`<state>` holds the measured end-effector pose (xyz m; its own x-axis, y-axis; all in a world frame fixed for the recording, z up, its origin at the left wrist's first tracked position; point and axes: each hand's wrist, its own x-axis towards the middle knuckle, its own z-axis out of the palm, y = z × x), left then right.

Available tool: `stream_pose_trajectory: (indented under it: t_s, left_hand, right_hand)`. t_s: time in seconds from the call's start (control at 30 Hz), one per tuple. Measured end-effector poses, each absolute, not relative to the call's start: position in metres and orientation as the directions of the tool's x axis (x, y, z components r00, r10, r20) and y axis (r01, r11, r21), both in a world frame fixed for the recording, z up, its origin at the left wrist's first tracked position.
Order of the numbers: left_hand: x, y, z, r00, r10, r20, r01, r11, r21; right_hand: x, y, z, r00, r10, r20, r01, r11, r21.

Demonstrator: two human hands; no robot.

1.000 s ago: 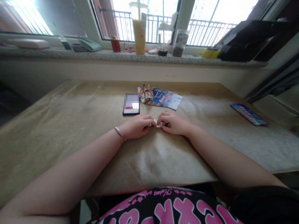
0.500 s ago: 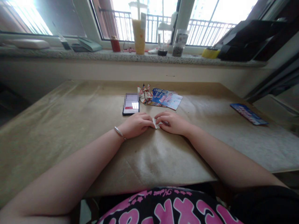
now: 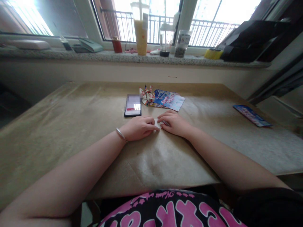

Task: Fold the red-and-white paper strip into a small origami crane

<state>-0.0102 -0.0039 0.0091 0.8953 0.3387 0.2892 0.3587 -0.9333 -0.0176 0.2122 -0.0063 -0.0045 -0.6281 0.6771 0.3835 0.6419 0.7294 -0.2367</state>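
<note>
A person's left hand (image 3: 140, 127) and right hand (image 3: 174, 124) rest on the table (image 3: 99, 104), fingers half curled, at opposite sides of a small white paper (image 3: 156, 124), mostly covered; whether they pinch or only press it, one cannot tell. Just beyond lie a phone (image 3: 133, 107), crumpled printed paper (image 3: 147, 96) and overlapping blue packets (image 3: 171, 101). Far right is another blue packet (image 3: 252, 116).

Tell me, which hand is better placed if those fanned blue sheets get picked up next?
The right hand, I'd judge: it lies just in front of the fanned blue sheets, while the left hand is nearer the phone. Both are at the small white paper.
</note>
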Motion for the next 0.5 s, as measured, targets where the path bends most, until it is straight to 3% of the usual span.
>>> stream_pose_trajectory:
  t_s: [0.17, 0.5]
  left_hand:
    - [-0.0108, -0.0031, 0.0102, 0.868, 0.39, 0.307, 0.429, -0.901, -0.068]
    - [-0.0131, -0.0014, 0.0094, 0.794, 0.537, 0.285, 0.55, -0.834, 0.037]
  right_hand:
    - [0.2148, -0.005, -0.0066, -0.582, 0.702, 0.411, 0.696, 0.691, -0.196]
    - [0.2135, -0.0065, -0.0034, -0.517, 0.764, 0.386, 0.746, 0.623, -0.236]
